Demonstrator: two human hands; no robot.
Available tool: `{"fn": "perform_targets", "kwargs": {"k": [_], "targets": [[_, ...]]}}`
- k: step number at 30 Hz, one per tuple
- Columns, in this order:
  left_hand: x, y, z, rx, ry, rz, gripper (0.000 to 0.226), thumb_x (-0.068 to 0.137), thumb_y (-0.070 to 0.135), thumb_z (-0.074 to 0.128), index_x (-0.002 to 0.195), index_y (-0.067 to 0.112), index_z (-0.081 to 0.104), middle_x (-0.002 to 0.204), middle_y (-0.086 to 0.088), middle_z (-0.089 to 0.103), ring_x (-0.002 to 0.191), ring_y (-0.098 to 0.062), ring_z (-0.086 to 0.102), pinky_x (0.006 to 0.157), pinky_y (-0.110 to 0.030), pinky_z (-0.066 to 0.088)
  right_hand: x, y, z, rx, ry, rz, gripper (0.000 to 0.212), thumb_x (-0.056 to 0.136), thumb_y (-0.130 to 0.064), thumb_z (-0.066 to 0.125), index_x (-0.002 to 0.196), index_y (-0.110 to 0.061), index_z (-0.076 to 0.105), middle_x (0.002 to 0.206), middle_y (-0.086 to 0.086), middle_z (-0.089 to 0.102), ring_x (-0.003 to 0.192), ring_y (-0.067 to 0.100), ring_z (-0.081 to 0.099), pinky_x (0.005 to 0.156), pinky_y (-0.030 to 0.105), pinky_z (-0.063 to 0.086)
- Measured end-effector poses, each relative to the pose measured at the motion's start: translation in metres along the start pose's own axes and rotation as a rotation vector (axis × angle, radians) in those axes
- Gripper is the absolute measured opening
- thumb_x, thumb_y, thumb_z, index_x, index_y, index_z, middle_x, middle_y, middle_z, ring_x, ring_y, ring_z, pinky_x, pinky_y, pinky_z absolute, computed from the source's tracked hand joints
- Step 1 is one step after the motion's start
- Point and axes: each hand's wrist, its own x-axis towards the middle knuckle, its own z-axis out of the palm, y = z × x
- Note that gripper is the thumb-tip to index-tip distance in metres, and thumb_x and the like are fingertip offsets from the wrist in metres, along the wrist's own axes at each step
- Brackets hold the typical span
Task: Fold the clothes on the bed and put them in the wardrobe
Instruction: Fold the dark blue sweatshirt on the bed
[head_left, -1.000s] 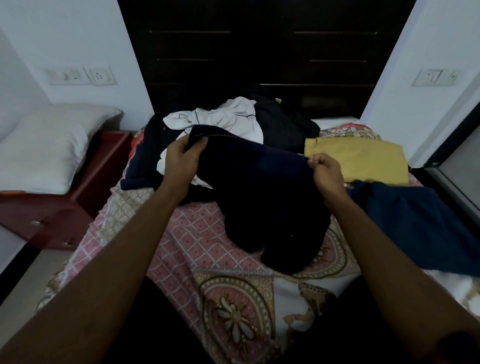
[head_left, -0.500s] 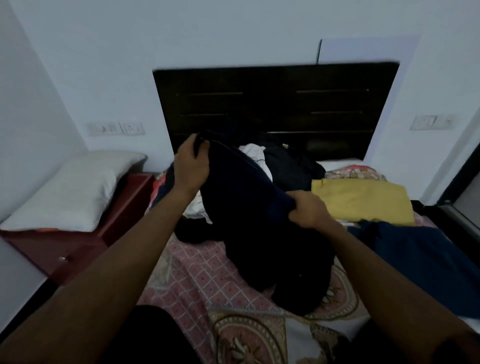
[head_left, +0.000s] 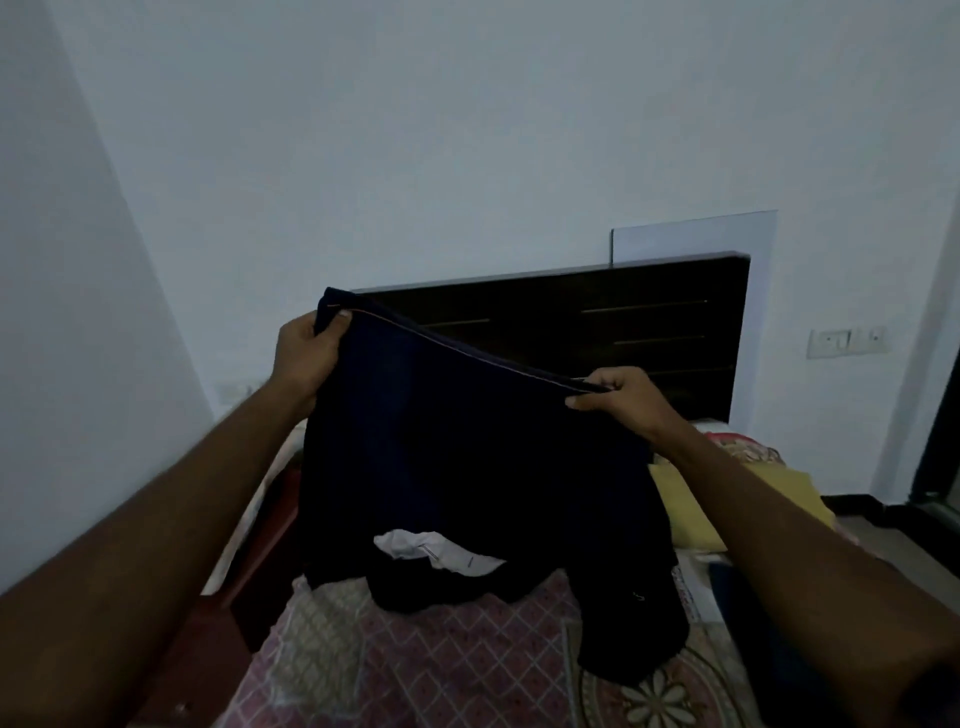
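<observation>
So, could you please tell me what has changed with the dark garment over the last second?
The left hand and right hand raised the navy garment off the pile and stretched its top edge between them, the left end higher; its lower part still trails on the bedsheet. Unchanged: both keep their grip on that edge; the folded yellow cloth and white garment stay on the bed.

Home bedroom: bed (head_left: 415, 665) with patterned sheet, dark headboard (head_left: 597, 332), wall switches (head_left: 844, 342)

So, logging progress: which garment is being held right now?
The dark navy one, gripped by left hand and right hand; the yellow garment and white garment lie untouched.
</observation>
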Motion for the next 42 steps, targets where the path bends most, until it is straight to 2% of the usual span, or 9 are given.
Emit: {"fn": "perform_targets", "kwargs": {"k": [6,14,19,23,25,29,33,38,42], "targets": [[0.005,0.035,-0.005,0.003,-0.043,0.090,0.015,0.099,0.026,0.060,0.091,0.021,0.071,0.094,0.001,0.070,0.085,-0.012,0.064,0.079,-0.028,0.055,0.013,0.017,0.000,-0.564,0.161,-0.013,0.012,0.083,-0.022,0.073,0.080,-0.033,0.067,0.077,-0.009,0.065,0.077,0.016,0.063,0.073,0.036,0.051],[0.005,-0.022,-0.049,0.020,0.433,-0.024,0.018,0.097,0.025,0.054,0.100,0.014,0.068,0.085,0.005,0.063,0.082,-0.012,0.056,0.069,-0.019,0.047,-0.021,0.086,0.024,-0.822,0.247,0.183,0.019,0.086,-0.025,0.061,0.098,-0.039,0.066,0.089,-0.005,0.069,0.091,0.024,0.065,0.081,0.035,0.046],[-0.014,-0.084,-0.083,0.054,0.287,-0.257,0.017,0.095,0.027,0.063,0.108,0.017,0.068,0.101,-0.005,0.068,0.087,-0.020,0.065,0.087,-0.032,0.053,-0.031,0.124,0.030,-0.428,0.141,0.092,0.031,0.098,-0.011,0.050,0.083,-0.035,0.060,0.086,-0.003,0.067,0.078,0.022,0.060,0.063,0.032,0.041],[-0.031,-0.114,-0.086,0.666,0.181,-0.217,0.029,0.091,0.038,0.063,0.109,0.018,0.074,0.101,-0.009,0.072,0.098,-0.033,0.067,0.083,-0.035,0.051,-0.050,0.143,0.062,-0.423,0.169,0.147,0.019,0.103,-0.017,0.042,0.098,-0.028,0.057,0.076,0.003,0.068,0.063,0.021,0.065,0.059,0.036,0.050],[-0.035,-0.128,-0.093,0.794,0.146,-0.243,0.028,0.091,0.039,0.059,0.101,0.018,0.074,0.091,-0.012,0.072,0.083,-0.034,0.069,0.071,-0.032,0.052,-0.054,0.151,0.079,-0.149,0.293,0.237,0.018,0.107,-0.019,0.035,0.102,-0.024,0.052,0.074,0.012,0.070,0.053,0.021,0.065,0.053,0.036,0.052],[-0.037,-0.154,-0.092,0.088,0.100,-0.568,0.026,0.106,0.028,0.039,0.112,0.011,0.058,0.089,-0.015,0.068,0.063,-0.022,0.071,0.043,-0.020,0.047,-0.032,0.152,0.106,0.515,0.454,0.461,0.017,0.108,-0.018,0.027,0.108,-0.022,0.044,0.108,0.018,0.062,0.078,0.029,0.066,0.061,0.040,0.057],[-0.001,-0.175,-0.084,-0.357,0.145,-0.625,0.038,0.107,0.038,0.032,0.140,0.022,0.044,0.118,-0.012,0.063,0.102,-0.026,0.065,0.082,-0.043,0.052,0.037,0.122,0.102,1.002,0.491,0.458,0.021,0.105,-0.012,0.031,0.107,-0.021,0.050,0.134,0.013,0.050,0.106,0.030,0.057,0.071,0.052,0.055],[0.087,-0.150,-0.052,-0.697,0.169,-0.494,0.040,0.106,0.039,0.031,0.135,0.017,0.049,0.134,-0.006,0.057,0.106,-0.023,0.067,0.083,-0.044,0.054,0.129,0.056,0.078,1.360,0.490,0.252,0.018,0.106,-0.014,0.035,0.112,-0.012,0.052,0.129,0.014,0.050,0.115,0.033,0.054,0.092,0.062,0.050],[0.113,-0.122,-0.045,-0.773,0.102,-0.390,0.043,0.106,0.041,0.033,0.134,0.011,0.049,0.127,-0.003,0.061,0.102,-0.024,0.072,0.093,-0.043,0.054,0.156,0.026,0.048,1.415,0.468,0.089,0.017,0.105,-0.015,0.040,0.112,-0.009,0.055,0.130,0.015,0.052,0.114,0.034,0.055,0.085,0.058,0.054]]}}
